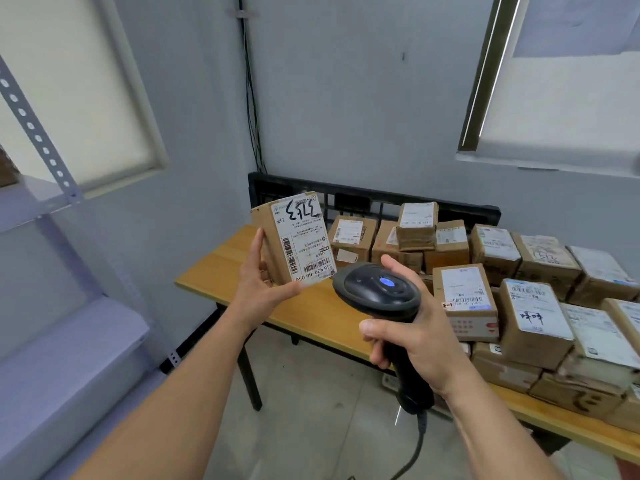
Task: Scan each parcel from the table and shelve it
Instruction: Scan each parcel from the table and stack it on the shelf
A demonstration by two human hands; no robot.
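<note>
The small cardboard parcel (294, 237) looks light and stiff, so one hand should suffice, gripping its narrow sides clear of the barcode (317, 265). It stands nearly upright just left of the barcode scanner (381, 289), its lower end pinched by the left hand's (258, 282) fingers (291, 289). The right hand's (408, 337) fingers curl round the scanner's handle. The parcel's white label (304, 233) faces the camera and carries large black handwritten marks.

The parcel (294, 239) is brown cardboard. Its white label (306, 244) bears black barcodes and thick black handwritten digits. At 5 o'clock from it, the barcode scanner (381, 289) is black with a glowing blue oval on top. The tabletop (239, 258) is honey-yellow wood. At 3 o'clock, the stacked parcels (523, 306) are brown with white labels. At 9 o'clock, the shelf rack (69, 341) is pale lilac-grey, with a row of holes in its upright.
</note>
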